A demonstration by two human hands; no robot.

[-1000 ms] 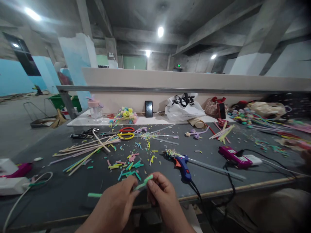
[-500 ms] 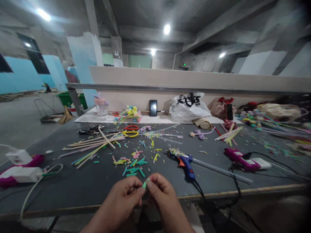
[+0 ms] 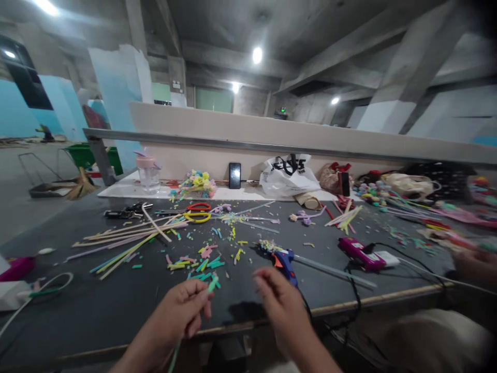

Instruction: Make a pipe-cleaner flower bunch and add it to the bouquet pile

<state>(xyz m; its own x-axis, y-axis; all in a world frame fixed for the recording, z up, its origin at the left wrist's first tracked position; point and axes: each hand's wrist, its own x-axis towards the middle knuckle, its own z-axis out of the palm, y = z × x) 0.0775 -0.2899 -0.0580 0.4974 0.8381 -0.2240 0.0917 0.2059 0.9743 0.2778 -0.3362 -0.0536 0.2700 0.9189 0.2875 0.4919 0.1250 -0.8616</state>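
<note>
My left hand point(image 3: 188, 308) pinches a small light-green piece point(image 3: 213, 284) between thumb and fingertips, above the front of the dark table point(image 3: 128, 311). A thin green strand point(image 3: 174, 357) hangs below that hand; whether it joins the piece is hidden. My right hand point(image 3: 281, 303), slightly blurred, is empty with its fingers loosely bent and apart. It hovers just in front of the blue glue gun point(image 3: 286, 264), covering part of its handle. A long clear glue stick point(image 3: 337, 270) sticks out of the gun. Short cut pieces in teal point(image 3: 213, 264), yellow and pink lie beyond my left hand.
Scissors with red and yellow handles point(image 3: 198, 215) lie behind pale sticks point(image 3: 132, 235). A magenta power strip point(image 3: 361, 254) with cables lies right. A phone point(image 3: 234, 176), a white bag point(image 3: 287, 176) and a cup point(image 3: 148, 173) stand behind. Another person's hand point(image 3: 476, 264) is at the right edge.
My hands have come apart. The left keeps the green piece and has shifted left; the right has let go and moved right towards the glue gun. The view has turned right.
</note>
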